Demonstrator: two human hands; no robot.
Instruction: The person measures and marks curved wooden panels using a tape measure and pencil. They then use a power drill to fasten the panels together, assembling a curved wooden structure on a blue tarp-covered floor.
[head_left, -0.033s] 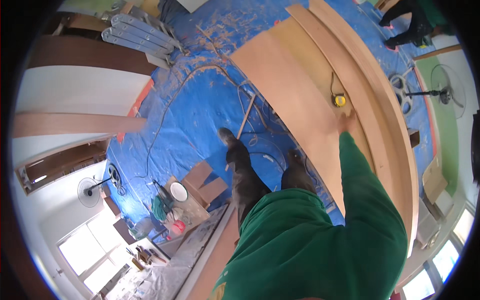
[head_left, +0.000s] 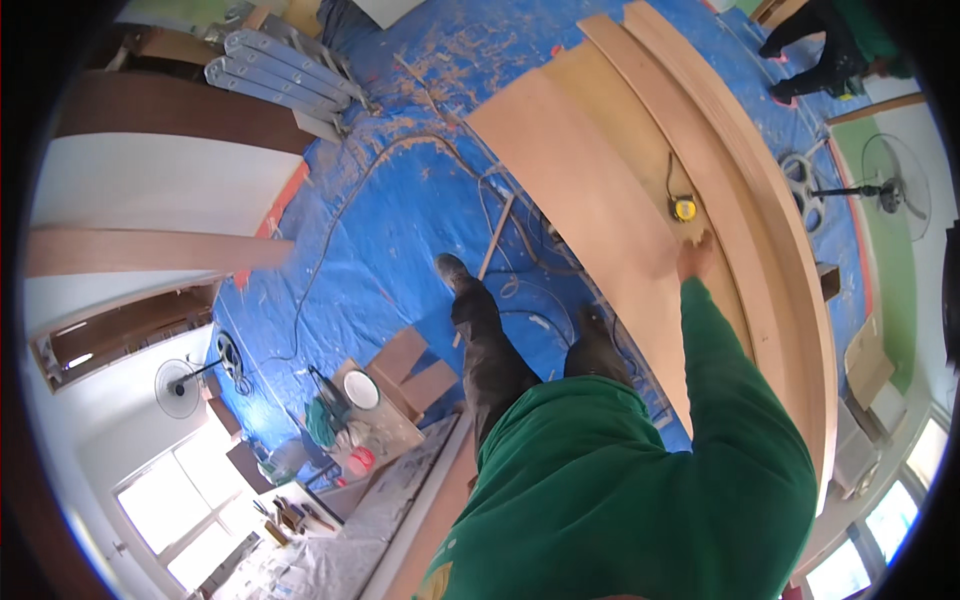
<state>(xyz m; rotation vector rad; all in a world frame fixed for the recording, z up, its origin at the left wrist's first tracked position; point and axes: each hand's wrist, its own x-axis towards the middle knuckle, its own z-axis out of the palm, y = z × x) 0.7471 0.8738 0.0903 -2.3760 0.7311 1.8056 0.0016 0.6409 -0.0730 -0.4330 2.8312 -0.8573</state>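
My right hand (head_left: 695, 258), at the end of a green sleeve, is over the long wooden panel (head_left: 570, 150) on my right. Its fingers look curled together; whatever is in them, if anything, is too small to make out. Just beyond the fingertips lies a yellow and black tape measure (head_left: 684, 209), with a dark strap stretching away from it. A narrow raised wooden strip (head_left: 690, 115) runs lengthwise beside the hand, and a thicker curved-looking wooden edge (head_left: 740, 125) borders the far right side. My left hand is out of the picture.
Blue sheeting (head_left: 380, 240) covers the floor, with a cable (head_left: 325, 235) looping across it. Sawdust (head_left: 460, 60) and a folded ladder (head_left: 290, 70) are at the back. Fans (head_left: 888, 195) stand at both sides. Another person (head_left: 825, 50) is at the far right.
My right hand is less blurred and its curled fingers show better. The panel and tape measure appear slightly shifted as the view moves a little.
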